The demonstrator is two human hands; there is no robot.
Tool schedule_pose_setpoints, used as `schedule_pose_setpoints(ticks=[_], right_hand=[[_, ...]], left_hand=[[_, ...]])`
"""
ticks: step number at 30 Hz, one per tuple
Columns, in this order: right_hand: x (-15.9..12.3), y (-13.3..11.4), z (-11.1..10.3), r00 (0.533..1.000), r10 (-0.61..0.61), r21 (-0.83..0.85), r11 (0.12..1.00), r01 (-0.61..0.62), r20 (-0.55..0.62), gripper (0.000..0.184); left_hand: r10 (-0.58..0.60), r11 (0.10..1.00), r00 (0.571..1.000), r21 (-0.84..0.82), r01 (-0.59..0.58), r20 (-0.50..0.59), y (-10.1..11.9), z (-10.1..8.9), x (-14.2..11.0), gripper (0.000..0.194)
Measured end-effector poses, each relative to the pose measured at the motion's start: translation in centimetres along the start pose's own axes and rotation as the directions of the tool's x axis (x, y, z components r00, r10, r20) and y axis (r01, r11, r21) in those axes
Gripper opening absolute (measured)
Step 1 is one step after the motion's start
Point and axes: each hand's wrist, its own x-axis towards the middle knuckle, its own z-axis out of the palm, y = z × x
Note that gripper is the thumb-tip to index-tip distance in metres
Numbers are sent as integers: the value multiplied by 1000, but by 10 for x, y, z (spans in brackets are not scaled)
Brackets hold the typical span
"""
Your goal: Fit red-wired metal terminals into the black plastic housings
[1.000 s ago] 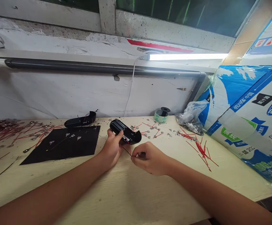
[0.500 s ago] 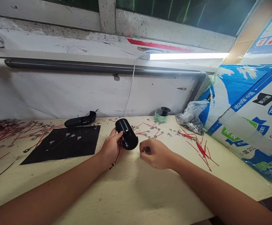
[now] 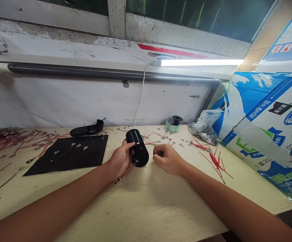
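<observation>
Gripping a glossy black casing [image 3: 140, 156] near centre with the left hand [image 3: 119, 160], from its eight o'clock; clenching the right hand [image 3: 167, 158] loosely at its three o'clock, with no held thing visible. Probably light, stiff and slippery: hold by the long sides, sparing the fragile-looking wires [image 3: 130, 162] trailing toward seven. Rounded at the ends. See matte black sheet [image 3: 90, 159] at nine, crinkled clear bag [image 3: 209, 117] at two.

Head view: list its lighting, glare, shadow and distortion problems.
In the head view, the tube light is blown out to plain white; the black casing in the left hand carries small glossy highlights; a soft shadow lies on the table below the right hand; wide-angle stretching shows toward the edges, notably the printed carton at right.
</observation>
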Motion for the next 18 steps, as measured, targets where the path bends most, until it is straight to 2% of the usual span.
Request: schedule_pose_setpoints(ticks=[6, 13, 18], right_hand=[[0, -2, 0, 999, 47, 41, 998, -46, -19, 12], [2, 2, -1, 994, 41, 120, 992, -29, -98, 12], [3, 1, -2, 991, 25, 111, 994, -11, -129, 13]], left_hand=[[-24, 1000, 999, -13, 25, 47, 3, -4, 0, 19], [-53, 998, 998, 23, 52, 46, 7, -1, -4, 24], [-54, 997, 996, 66, 49, 73, 5, -3, -4, 26]])
